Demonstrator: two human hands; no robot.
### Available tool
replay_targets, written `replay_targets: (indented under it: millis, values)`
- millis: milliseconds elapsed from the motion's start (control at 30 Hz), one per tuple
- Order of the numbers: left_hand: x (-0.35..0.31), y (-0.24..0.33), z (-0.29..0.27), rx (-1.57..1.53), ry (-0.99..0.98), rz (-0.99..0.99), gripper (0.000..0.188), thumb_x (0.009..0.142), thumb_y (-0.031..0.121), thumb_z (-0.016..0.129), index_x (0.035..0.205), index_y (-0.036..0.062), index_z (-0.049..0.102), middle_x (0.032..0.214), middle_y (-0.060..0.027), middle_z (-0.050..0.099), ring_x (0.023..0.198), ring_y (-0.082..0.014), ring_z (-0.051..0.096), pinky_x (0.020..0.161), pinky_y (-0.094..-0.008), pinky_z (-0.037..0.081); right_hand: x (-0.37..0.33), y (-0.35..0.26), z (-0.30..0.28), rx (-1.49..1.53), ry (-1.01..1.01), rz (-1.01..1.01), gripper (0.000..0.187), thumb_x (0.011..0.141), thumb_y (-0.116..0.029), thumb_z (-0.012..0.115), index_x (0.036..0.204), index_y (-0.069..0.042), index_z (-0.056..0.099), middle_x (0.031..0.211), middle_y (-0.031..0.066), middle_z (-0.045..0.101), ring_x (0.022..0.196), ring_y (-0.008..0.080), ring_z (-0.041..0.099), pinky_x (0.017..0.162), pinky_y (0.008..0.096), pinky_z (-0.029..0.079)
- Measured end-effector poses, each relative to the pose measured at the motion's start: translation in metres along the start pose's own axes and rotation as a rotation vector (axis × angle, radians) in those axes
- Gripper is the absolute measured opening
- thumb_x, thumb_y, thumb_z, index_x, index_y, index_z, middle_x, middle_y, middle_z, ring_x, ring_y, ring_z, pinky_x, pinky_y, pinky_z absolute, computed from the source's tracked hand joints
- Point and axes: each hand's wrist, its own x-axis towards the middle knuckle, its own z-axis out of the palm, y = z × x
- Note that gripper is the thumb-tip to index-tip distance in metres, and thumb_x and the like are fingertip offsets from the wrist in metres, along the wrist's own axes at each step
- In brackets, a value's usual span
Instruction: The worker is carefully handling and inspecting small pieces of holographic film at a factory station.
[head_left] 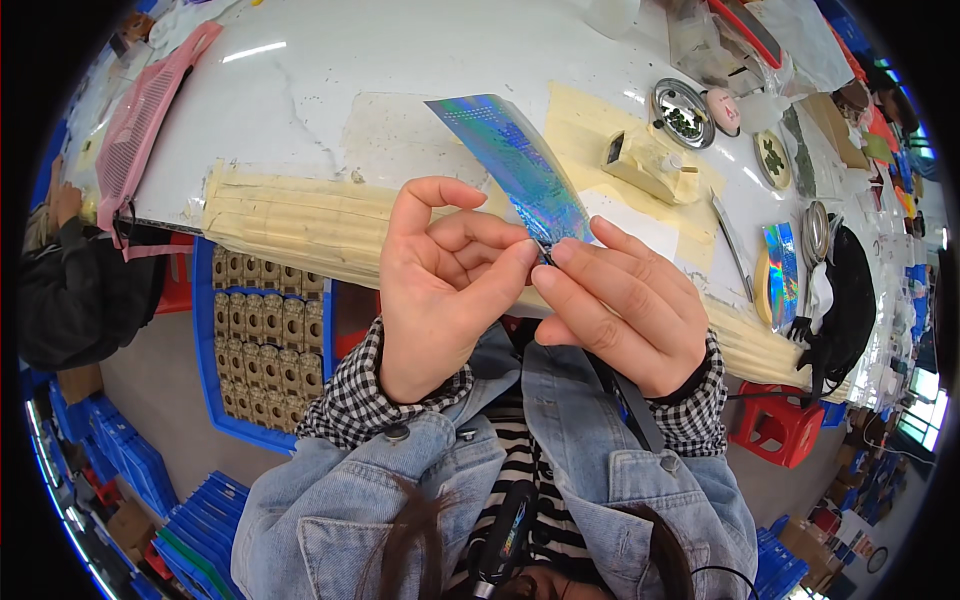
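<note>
A shiny blue-green holographic sheet [518, 160] with rows of small marks slants up from my fingers over the table's front edge. My left hand [440, 280] pinches its lower end between thumb and index finger, the other fingers curled. From the other side, my right hand [630, 305] presses thumb and fingertips at the same end, against the left fingertips. A small dark bit shows between the fingertips, too small to name. Beyond the right hand, a cream-coloured block-shaped thing [645, 165] lies on yellowish tape.
A round metal dish [683, 113] with small dark green pieces stands at the back right; tweezers [732, 245] lie nearer. A pink basket [155, 120] is at the left. Below the table, a blue crate [207, 350] holds rows of camouflage-patterned parts. Another person [85, 290] sits at far left.
</note>
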Motion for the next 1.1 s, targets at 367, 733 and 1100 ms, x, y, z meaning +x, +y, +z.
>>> replay_targets:
  millis: [367, 733, 1100]
  values:
    - [0.0, -0.001, 0.0, -0.003, 0.0, -0.001, 0.042, 0.081, -0.01, 0.061, 0.113, 0.0013, 0.035, 0.092, -0.0148, 0.065, 0.083, -0.014, 0.065, 0.074, -0.0239, 0.054, -0.001, 0.0, 0.0, 0.034, 0.003, 0.018, 0.031, 0.078, -0.026, 0.07, 0.097, -0.001, 0.068, 0.09, 0.0102, 0.066, 0.084, 0.022, 0.067, 0.082, 0.0394, 0.056]
    - [0.002, 0.001, -0.003, 0.014, 0.031, 0.012, 0.042, 0.081, -0.01, 0.061, 0.113, 0.0017, 0.036, 0.09, -0.0129, 0.065, 0.082, -0.0152, 0.065, 0.074, -0.0276, 0.055, -0.018, -0.001, -0.023, 0.067, -0.043, 0.113, 0.034, 0.075, -0.027, 0.073, 0.097, -0.003, 0.068, 0.092, 0.0102, 0.066, 0.085, 0.0223, 0.067, 0.084, 0.0417, 0.054]
    - [0.004, -0.001, -0.004, 0.042, 0.067, 0.022, 0.042, 0.081, -0.01, 0.061, 0.114, 0.0013, 0.037, 0.091, -0.0116, 0.064, 0.082, -0.0157, 0.064, 0.074, -0.029, 0.056, -0.053, 0.0, -0.018, -0.167, -0.277, 0.154, 0.028, 0.075, -0.025, 0.07, 0.095, -0.005, 0.066, 0.091, 0.0059, 0.065, 0.088, 0.0198, 0.063, 0.089, 0.0396, 0.051]
